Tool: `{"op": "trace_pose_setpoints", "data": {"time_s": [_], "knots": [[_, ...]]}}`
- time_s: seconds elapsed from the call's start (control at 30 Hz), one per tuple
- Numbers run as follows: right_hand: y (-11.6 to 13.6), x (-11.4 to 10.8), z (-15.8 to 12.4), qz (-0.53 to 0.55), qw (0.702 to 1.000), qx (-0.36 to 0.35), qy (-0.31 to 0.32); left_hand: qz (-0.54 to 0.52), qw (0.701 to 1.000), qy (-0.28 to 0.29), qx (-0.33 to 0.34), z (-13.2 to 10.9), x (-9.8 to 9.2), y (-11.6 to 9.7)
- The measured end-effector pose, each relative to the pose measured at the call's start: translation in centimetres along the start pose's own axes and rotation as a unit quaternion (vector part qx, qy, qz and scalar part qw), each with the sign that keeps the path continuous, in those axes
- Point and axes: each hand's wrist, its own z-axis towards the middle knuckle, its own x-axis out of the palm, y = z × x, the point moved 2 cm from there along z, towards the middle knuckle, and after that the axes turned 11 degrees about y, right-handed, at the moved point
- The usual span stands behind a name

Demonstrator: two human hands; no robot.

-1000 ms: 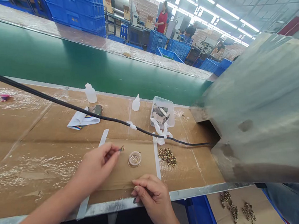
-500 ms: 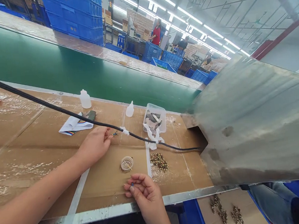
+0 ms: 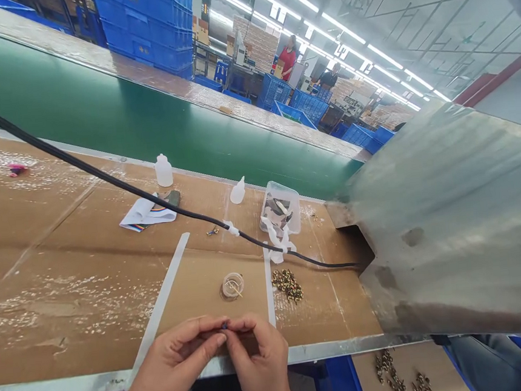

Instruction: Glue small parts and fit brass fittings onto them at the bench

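Near the front edge of the cardboard-covered table, my left hand [image 3: 181, 363] and my right hand [image 3: 262, 359] meet fingertip to fingertip. Both are closed in a pinch on a small dark-blue piece [image 3: 225, 325], mostly covered by the fingers; its exact kind is too small to tell. Just beyond them is a small round clear dish [image 3: 232, 285] with a thin stick in it. To its right lies a pile of small gold-and-dark parts [image 3: 288, 285]. A few small blue-and-gold parts [image 3: 212, 231] rest by the black cable [image 3: 118, 185].
Two white plastic bottles [image 3: 164, 171] and a clear box [image 3: 293, 218] with cloth pieces stand along the back. A folded striped cloth [image 3: 146, 214] lies left. Behind runs a green conveyor belt [image 3: 144, 117]. A large metal housing [image 3: 449, 215] blocks the right.
My left hand has come back from the small blue-and-gold parts by the cable to join my right hand. My right hand has turned inward, and the fingertips now meet at the blue piece.
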Motion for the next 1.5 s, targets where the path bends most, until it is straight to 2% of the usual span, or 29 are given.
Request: {"op": "trace_pose_setpoints", "data": {"time_s": [0.1,0.2,0.3,0.37,0.5,0.6,0.73,0.9,1.13,1.33,1.5], "knots": [[0.6,0.0,-0.1,-0.078,0.995,-0.063,-0.006,-0.016,1.0,-0.025,-0.005,0.1,-0.2,-0.2],[1.1,0.3,-0.2,-0.09,0.992,-0.09,-0.003,0.011,0.998,-0.057,0.032,0.0,-0.3,-0.3],[1.3,0.4,-0.1,-0.086,0.991,-0.103,0.006,0.006,0.998,-0.059,0.036,0.0,-0.5,-0.1],[1.2,-0.1,0.2,-0.092,0.991,-0.098,-0.01,-0.016,0.999,-0.05,0.012,0.1,-0.8,0.3],[0.5,-2.1,1.3,-0.135,0.986,-0.061,-0.08,-0.032,0.996,-0.063,-0.047,0.9,-2.1,0.5],[0.2,-3.0,2.2,-0.161,0.982,-0.064,-0.08,-0.038,0.995,-0.063,-0.074,1.7,-2.6,0.0],[0.4,-2.8,3.0,-0.196,0.975,-0.086,-0.067,-0.032,0.995,-0.071,-0.065,2.3,-2.3,-0.4],[0.5,-2.5,3.7,-0.22,0.967,-0.104,-0.071,0.006,0.996,-0.075,-0.042,2.3,-1.8,0.0],[0.4,-3.0,4.1,-0.248,0.96,-0.107,-0.079,0.084,0.992,-0.081,0.052,2.2,-2.0,0.0],[0.8,-3.2,3.9,-0.248,0.963,-0.088,-0.057,0.076,0.993,-0.092,0.003,2.0,-1.9,0.1],[0.8,-3.7,3.7,-0.184,0.979,-0.063,-0.054,0.037,0.995,-0.089,-0.026,1.7,-1.8,0.5]]}}
